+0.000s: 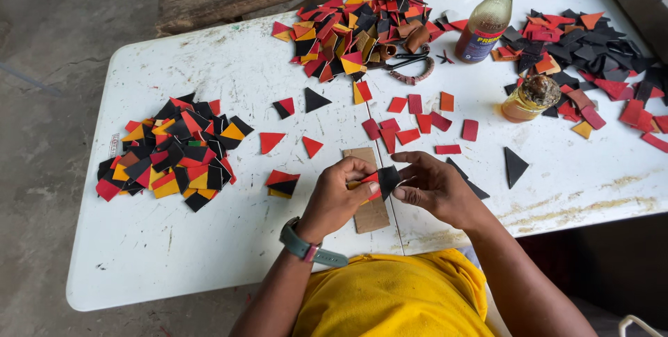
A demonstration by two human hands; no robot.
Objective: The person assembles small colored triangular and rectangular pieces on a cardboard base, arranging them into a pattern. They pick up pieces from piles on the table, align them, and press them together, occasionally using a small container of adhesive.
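Black triangle piece [388,179] and a red piece [369,179] are being pressed together between the person's fingertips, just above a strip of cardboard [369,212] lying on the white table [209,253]. Judging by the piles, a good share of the work looks done: a heap of joined red, black and yellow squares [174,152] is sitting well out beyond the left hand's knuckles, and another heap [358,27] is lying far ahead of the fingers. Much seems left too: loose red pieces [417,124] are waiting just ahead of the fingertips, and a spread of black and red offcuts [591,51] is lying well out past the right hand, beside a glue bottle [489,20] and a small jar [530,98].

The left hand [337,198] is curling inward, thumb and forefinger closed in a pinch on the red piece. The right hand [435,187] is reaching in from the other side, fingers bent, thumb and forefinger pinching the black triangle. Both wrists are hovering low over the table.
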